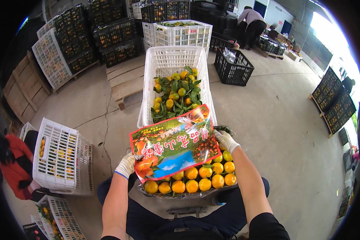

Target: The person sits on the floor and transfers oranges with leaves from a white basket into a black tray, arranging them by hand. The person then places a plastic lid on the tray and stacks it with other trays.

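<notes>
Between my gloved hands hangs a printed cover sheet (175,142) with a red border, pictures of fruit and large writing that appears upside down. My left hand (128,162) pinches its left edge. At its right edge, my right hand (226,140) grips the other side. Beneath the sheet sits a plastic-lined crate (186,195) packed with rows of mandarins (192,186); the sheet hides its far part. Just beyond, a white plastic crate (177,51) holds loose mandarins with green leaves (175,93).
A wooden pallet (126,78) and a black crate (234,67) stand on the concrete floor. White crates (61,159) and a person in red (16,165) are at my left. Filled crates (115,37) are stacked behind. Another person (252,22) bends over at the back.
</notes>
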The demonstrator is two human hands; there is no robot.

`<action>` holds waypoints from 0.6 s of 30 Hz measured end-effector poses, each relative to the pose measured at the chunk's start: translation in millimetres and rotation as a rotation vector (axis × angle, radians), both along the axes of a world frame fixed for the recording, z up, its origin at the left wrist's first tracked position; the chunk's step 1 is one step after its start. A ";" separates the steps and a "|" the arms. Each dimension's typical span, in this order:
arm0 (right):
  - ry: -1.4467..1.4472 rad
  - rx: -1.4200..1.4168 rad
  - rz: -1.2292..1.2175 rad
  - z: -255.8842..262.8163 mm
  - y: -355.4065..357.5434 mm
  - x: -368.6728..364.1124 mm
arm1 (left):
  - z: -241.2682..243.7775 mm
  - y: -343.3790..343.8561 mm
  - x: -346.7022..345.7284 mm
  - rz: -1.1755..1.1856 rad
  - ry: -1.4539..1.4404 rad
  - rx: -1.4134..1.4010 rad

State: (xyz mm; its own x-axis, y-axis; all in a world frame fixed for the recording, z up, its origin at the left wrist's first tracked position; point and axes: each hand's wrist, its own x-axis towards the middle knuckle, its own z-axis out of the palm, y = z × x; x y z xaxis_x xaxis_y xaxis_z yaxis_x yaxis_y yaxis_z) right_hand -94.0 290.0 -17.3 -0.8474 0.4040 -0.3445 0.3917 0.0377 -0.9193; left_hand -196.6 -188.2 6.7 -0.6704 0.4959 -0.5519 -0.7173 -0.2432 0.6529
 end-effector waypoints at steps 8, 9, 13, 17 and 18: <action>0.087 -0.201 0.156 128.4 -43.2 54.8 | 58.5 -22.5 18.0 -0.097 0.212 0.003; 0.117 -0.211 0.115 139.0 -39.3 80.6 | 76.8 -12.8 31.8 -0.102 0.253 -0.009; -0.102 -0.251 -0.145 116.7 -45.2 124.3 | 30.7 -14.6 43.0 -0.122 0.160 -0.025; -0.251 0.210 -0.087 69.0 -65.1 102.9 | -10.7 -9.2 33.6 -0.141 0.076 -0.205; -0.304 0.413 -0.084 30.8 -30.3 105.0 | -2.5 5.4 35.6 -0.168 0.060 -0.140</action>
